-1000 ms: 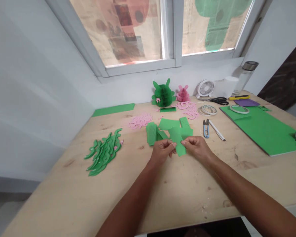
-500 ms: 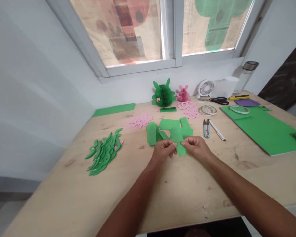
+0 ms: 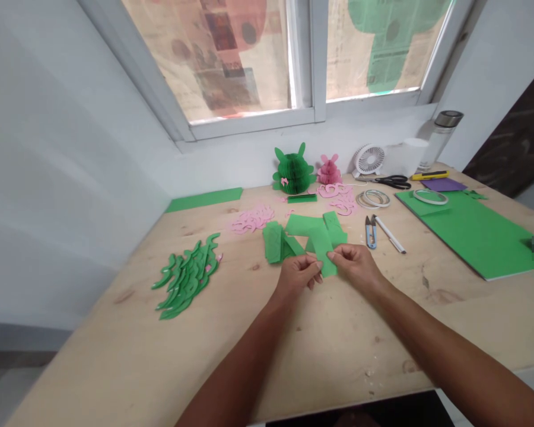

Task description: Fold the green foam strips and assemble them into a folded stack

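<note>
Between my two hands is a narrow strip of green paper [image 3: 324,244]. My left hand [image 3: 297,274] pinches its left edge with thumb and fingers. On the opposite edge, my right hand [image 3: 355,264] has a like pinch. Just beyond the hands lie more green paper pieces [image 3: 305,224], and a stack of green cut strips [image 3: 273,242] sits to the left of them. A pile of curved green cut-outs [image 3: 189,276] spreads farther left on the wooden table. Pink cut-outs [image 3: 253,219] lie behind the stack.
Thread snips [image 3: 371,232] and a white pen [image 3: 389,233] lie right of my hands. Tape rolls [image 3: 374,198], black scissors [image 3: 394,181], a yellow cutter [image 3: 429,175] and green sheets [image 3: 476,237] are farther right. A green paper figure [image 3: 294,172], pink figure [image 3: 329,170], fan [image 3: 369,160] and bottle [image 3: 440,139] stand behind.
The strip has tilted a little in my fingers and its lower end sits slightly higher. Both hands keep their pinch, and the camera view has shifted slightly.
</note>
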`<state>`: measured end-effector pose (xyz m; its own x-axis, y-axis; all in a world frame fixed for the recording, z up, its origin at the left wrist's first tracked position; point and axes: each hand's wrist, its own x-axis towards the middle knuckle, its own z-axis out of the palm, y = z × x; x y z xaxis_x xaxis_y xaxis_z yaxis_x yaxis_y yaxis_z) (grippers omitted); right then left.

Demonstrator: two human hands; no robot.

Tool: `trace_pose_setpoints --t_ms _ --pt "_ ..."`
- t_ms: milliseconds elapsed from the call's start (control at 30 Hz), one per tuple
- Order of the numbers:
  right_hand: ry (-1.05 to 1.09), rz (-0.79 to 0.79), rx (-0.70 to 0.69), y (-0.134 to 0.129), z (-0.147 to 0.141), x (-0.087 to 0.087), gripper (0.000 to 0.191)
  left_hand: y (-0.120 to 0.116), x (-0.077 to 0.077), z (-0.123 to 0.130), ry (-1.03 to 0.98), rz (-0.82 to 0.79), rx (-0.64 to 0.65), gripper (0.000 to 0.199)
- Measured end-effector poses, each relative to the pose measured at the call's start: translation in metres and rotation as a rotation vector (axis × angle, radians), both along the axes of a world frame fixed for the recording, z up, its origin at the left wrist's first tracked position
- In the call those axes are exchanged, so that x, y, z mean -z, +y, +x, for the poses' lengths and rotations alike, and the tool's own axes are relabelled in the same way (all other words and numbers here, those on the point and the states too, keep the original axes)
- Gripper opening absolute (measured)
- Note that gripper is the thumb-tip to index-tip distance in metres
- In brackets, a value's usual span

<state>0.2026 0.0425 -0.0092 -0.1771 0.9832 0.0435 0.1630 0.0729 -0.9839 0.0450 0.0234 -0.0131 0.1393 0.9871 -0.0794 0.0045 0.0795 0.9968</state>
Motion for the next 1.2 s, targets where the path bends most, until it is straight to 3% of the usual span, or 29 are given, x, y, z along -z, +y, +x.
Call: trace_pose_setpoints --t_ms 333,1200 --pt "0.004 -0.028 -0.070 -0.0022 -0.0014 -0.0026 0.041 0.0008 -0.0044 -0.0010 0.034 0.071 -0.042 0.023" --pt "0.058 -0.035 -0.145 -0.0021 0.0011 -0.0021 0.040 0.0047 -0.0004 0.0017 -0.168 -0.077 -0.042 0.029"
